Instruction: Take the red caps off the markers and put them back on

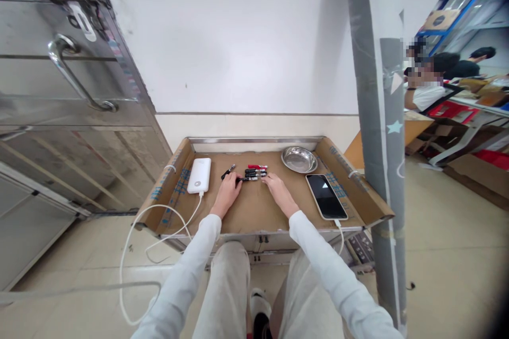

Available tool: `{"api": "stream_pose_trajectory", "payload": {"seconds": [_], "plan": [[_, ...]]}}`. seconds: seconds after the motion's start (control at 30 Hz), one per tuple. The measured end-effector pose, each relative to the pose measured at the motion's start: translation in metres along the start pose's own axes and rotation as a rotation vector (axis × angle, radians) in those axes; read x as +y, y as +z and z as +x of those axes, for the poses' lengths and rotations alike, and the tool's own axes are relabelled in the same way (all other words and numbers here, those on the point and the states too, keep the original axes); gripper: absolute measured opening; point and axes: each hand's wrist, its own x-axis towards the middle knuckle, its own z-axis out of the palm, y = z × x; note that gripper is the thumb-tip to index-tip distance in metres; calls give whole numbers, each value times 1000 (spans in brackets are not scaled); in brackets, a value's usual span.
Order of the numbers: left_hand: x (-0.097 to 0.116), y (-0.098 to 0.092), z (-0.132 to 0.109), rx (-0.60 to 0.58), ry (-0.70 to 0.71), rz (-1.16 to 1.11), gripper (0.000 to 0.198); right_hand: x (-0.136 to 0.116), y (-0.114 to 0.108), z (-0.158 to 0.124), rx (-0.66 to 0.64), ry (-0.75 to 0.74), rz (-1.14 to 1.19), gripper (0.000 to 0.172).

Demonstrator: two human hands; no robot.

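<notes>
My left hand (pixel 229 189) is closed on the near end of a black marker pen (pixel 249 179) that lies crosswise on the cardboard. Just beyond it, several black pens (pixel 254 172) with silvery ends sit side by side, and a red pen (pixel 257 167) forms the far end of the row. Another black pen (pixel 228 171) rests at a slant, apart from the row, behind my left hand. My right hand (pixel 274 184) is at the right ends of the pens with its fingers pinched together; whatever is between them is too small to make out.
The cardboard-lined tabletop (pixel 254 212) has raised side flaps. A white power bank (pixel 199 176) with a cable lies left, a steel bowl (pixel 299 160) back right, a plugged-in phone (pixel 326 196) right. A wrapped pole (pixel 384 116) stands beside the table; people sit at the far right.
</notes>
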Motion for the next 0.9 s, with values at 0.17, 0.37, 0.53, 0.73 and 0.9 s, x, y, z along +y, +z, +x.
{"api": "stream_pose_trajectory", "payload": {"seconds": [0.17, 0.37, 0.53, 0.73, 0.9], "plan": [[-3, -2, -3, 1, -13, -36, 13, -3, 1, 1, 32, 49, 31, 25], [-8, -8, -11, 0, -51, -72, 13, -12, 3, 8, 13, 79, 6, 25], [-7, -8, -11, 47, -76, -53, 14, -13, 9, 11, 3, 101, -39, 25], [-3, -6, -6, 59, -79, -27, 16, -13, 2, 10, -50, 95, -15, 19], [-3, -1, -3, 55, -52, 13, 19, -17, 2, 11, -35, 104, -45, 26]]}}
